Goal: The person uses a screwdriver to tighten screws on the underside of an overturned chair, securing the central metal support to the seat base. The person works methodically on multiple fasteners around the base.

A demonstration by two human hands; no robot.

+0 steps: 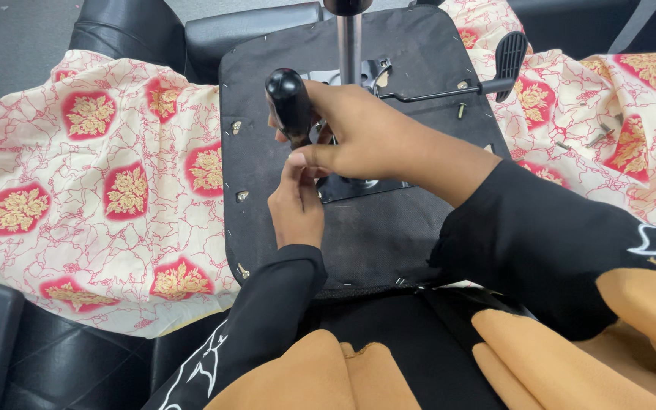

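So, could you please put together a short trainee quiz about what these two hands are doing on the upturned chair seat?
1. True or false: the right hand grips a black-handled screwdriver.
2. What lies under the black upturned chair seat base? A) a cream cloth with red and gold motifs B) a blue plastic sheet
3. Where is the left hand?

Key: 1 true. 2 A, the cloth. 3 Below the right hand, fingers at the tool's lower end.

Person: long black sleeves (267, 304) ending just behind each hand (white line motifs), mustard-orange cloth (540, 357) draped nearer the body.
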